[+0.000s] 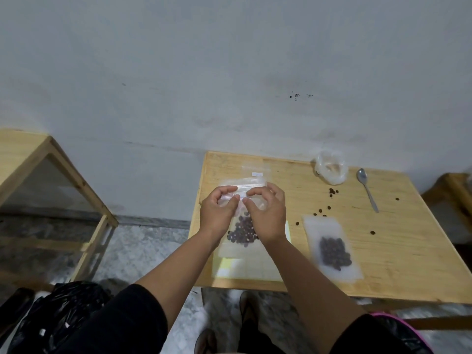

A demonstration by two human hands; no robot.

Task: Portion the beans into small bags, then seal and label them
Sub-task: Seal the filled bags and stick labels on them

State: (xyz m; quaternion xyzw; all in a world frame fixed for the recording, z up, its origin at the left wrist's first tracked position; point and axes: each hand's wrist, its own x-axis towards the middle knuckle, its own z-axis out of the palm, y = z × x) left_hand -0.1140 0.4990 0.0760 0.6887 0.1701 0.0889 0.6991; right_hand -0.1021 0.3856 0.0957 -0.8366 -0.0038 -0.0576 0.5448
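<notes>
2 bare hands meet over the small clear plastic zip bag of dark beans (pixel 242 232) in the head view, and I see both working its top edge. My left hand (pixel 217 213) has its fingers curled, pinching the bag's upper strip; my right hand (pixel 265 213) pinches the same strip just beside it, thumb and fingers bent round the plastic. The bag lies on a pale yellow sheet of white label stickers (pixel 245 268), near the left edge of the light wooden table (pixel 398 264).

At 3 o'clock from that bag lies a 2nd clear bag of dark beans (pixel 333 251), flat on the wood and apart from both hands. Loose dark beans (pixel 333 192) are scattered between it and the far edge. At 1 o'clock from my hands sits a crumpled clear plastic sack (pixel 331 168), and just right of it a metal spoon (pixel 367 187) lies with its bowl toward the wall. Flat empty clear bags (pixel 256 172) lie at 12 o'clock, 1 bearing a small white label.

At 9 o'clock stands a wooden frame stand (pixel 51 180); a black plastic bag (pixel 58 315) lies at 7 o'clock on the floor.
</notes>
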